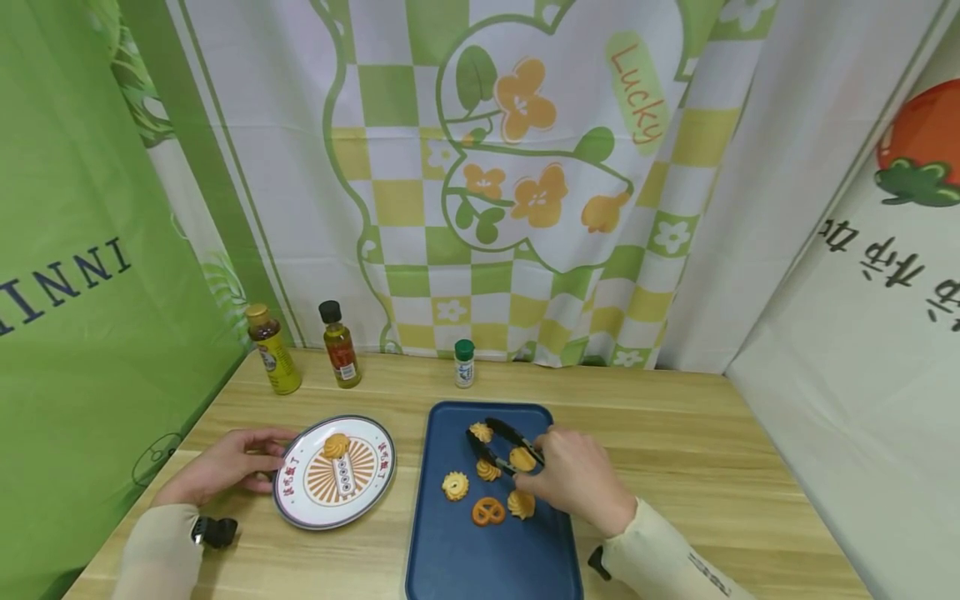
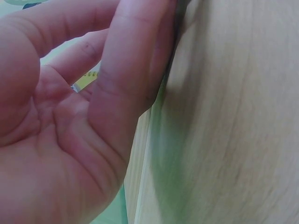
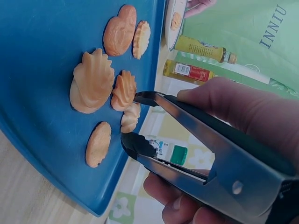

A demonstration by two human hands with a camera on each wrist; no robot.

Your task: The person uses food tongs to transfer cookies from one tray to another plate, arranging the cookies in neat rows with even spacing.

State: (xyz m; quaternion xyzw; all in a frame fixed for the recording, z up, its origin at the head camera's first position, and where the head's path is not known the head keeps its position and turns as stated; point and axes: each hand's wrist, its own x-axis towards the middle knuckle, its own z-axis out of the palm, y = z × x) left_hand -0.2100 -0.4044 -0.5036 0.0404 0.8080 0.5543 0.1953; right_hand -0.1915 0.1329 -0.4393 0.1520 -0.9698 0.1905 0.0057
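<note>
My left hand (image 1: pixel 234 463) grips the left rim of a white plate (image 1: pixel 307 512) with a red-orange print; how the fingers lie under the rim is hidden. A swirled cookie (image 1: pixel 337 446) rests on the plate. My right hand (image 1: pixel 573 475) holds black-and-metal tongs (image 3: pixel 187 126) over the blue tray (image 1: pixel 457 558). The tongs' spread tips stand on either side of a swirled cookie (image 1: pixel 481 432) near the tray's far end; contact cannot be told. Several more cookies lie close by, among them a round one (image 1: pixel 455 486), a larger swirled one (image 1: pixel 521 503) and a pretzel-shaped one (image 1: pixel 488 512).
At the table's back left stand a yellow-labelled bottle (image 1: pixel 276 354) and a black-capped oil bottle (image 1: pixel 341 346). Behind the tray is a small green-capped shaker (image 1: pixel 464 364). Printed curtains (image 1: pixel 555 275) hang round the wooden table (image 1: pixel 675 467).
</note>
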